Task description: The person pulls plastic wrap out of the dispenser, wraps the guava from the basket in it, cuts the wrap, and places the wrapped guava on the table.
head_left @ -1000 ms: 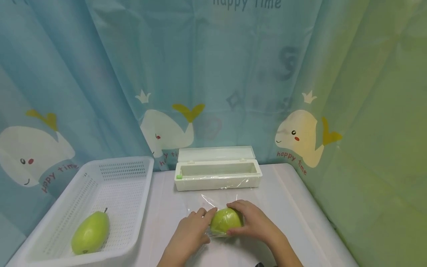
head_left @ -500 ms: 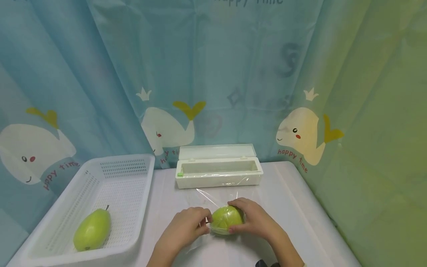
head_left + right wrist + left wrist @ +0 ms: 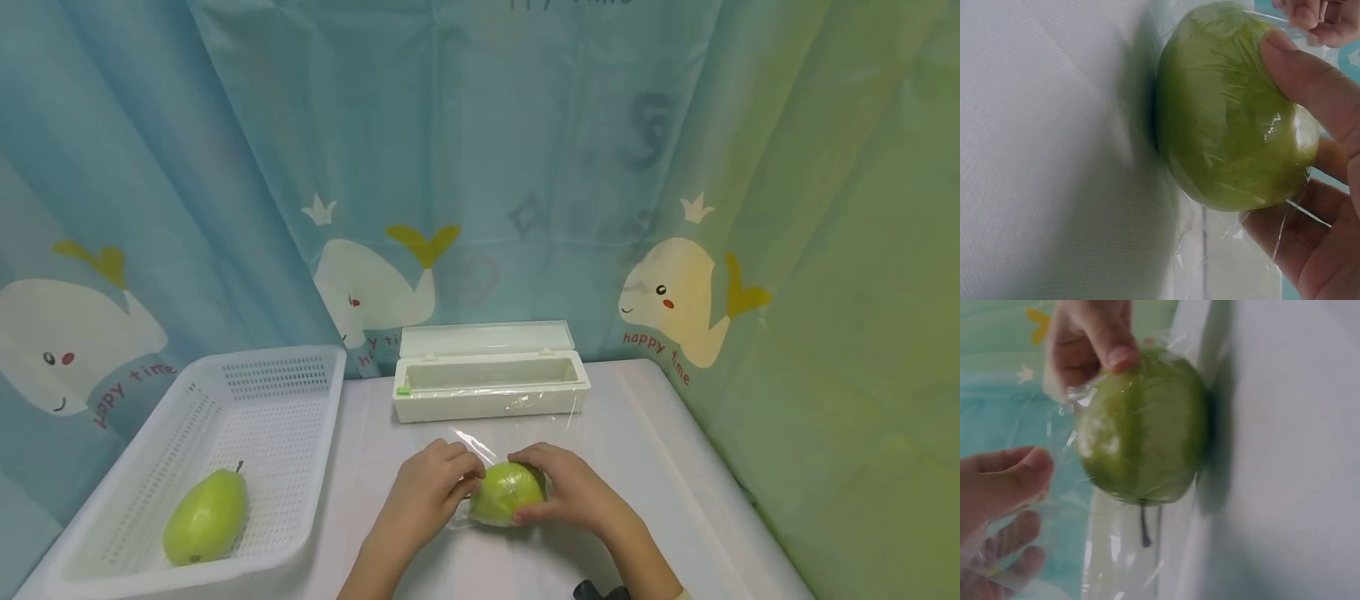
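Observation:
A green pear, wrapped in clear cling film, lies on its side on the white tabletop. My right hand grips it from the right, thumb on the near side and fingers on the far side. At its stem end my left hand has bent fingers and pinches the film's loose edge. That film stretches from the fruit toward the left fingers in the right wrist view. The dark stem shows under loose film in the left wrist view. Behind both hands stands a white cling film dispenser, lid raised.
To the left is a white perforated basket holding a second, unwrapped pear. A whale-print curtain hangs behind the table and along its right side. A small black object shows at the bottom edge.
My left hand has drawn back from the pear, then moved up and in again, its fingers now curled at the film beside the stem. The right hand keeps its hold on the pear.

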A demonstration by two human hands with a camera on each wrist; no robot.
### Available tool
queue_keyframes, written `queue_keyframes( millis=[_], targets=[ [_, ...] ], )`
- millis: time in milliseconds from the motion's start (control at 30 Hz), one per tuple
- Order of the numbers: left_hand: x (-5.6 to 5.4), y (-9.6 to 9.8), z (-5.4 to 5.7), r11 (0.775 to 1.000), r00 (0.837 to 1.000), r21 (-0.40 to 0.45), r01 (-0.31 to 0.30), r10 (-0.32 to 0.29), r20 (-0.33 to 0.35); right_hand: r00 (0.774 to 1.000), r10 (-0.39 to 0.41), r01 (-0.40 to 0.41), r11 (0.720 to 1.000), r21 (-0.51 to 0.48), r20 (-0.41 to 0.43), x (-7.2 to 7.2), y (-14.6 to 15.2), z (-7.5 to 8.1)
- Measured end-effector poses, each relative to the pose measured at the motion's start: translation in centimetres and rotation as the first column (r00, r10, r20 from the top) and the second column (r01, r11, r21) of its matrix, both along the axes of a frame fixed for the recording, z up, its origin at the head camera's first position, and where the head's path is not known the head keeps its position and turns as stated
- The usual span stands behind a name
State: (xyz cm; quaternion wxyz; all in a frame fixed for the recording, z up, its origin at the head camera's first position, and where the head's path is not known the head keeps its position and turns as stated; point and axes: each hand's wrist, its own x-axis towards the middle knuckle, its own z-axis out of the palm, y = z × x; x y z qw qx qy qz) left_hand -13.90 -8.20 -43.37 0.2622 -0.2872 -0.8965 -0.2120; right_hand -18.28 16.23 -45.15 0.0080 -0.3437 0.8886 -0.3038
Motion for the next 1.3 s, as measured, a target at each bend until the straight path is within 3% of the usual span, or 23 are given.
queue_keyframes(
  millis=[300,533,733,933,1067,1200,1267,1300],
  targets=[
    [-0.8,0.0,-1.8,0.999,0.997,0.038,-0.019,0.016,0.071,0.999,0.037,-0.037,0.999,0.026,-0.024,0.1,-0.3,0.1],
    [-0.8,-0.4,-2.5,0.994,0.992,0.097,-0.050,0.038,0.122,0.995,0.069,-0.068,0.997,0.022,-0.067,0.3,-0.3,0.0],
    [-0.9,-0.3,-2.6,0.997,0.978,0.069,-0.045,0.031,0.204,0.992,-0.016,0.013,1.000,-0.018,-0.124,0.8,-1.4,-0.5],
    [-1.1,-0.7,-2.5,0.997,0.980,0.062,-0.045,0.032,0.199,0.983,-0.064,0.058,0.998,-0.039,-0.172,1.2,-2.2,-0.8],
    [-1.2,-1.2,-2.0,0.995,0.987,0.061,-0.075,0.066,0.144,0.983,-0.106,0.103,0.994,-0.028,-0.149,1.2,-2.2,-0.7],
    [-0.6,-1.5,-0.3,0.988,0.990,0.075,-0.135,0.132,0.047,0.976,-0.155,0.157,0.988,0.001,-0.152,1.2,-2.3,-0.6],
    [0.4,-1.3,1.1,0.987,0.986,0.052,-0.152,0.147,0.081,0.971,-0.183,0.186,0.983,0.006,-0.154,1.3,-2.4,-0.5],
    [1.0,-1.0,1.9,0.989,0.982,0.033,-0.142,0.137,0.132,0.969,-0.193,0.196,0.981,0.001,-0.151,1.3,-2.4,-0.4]
  ],
)
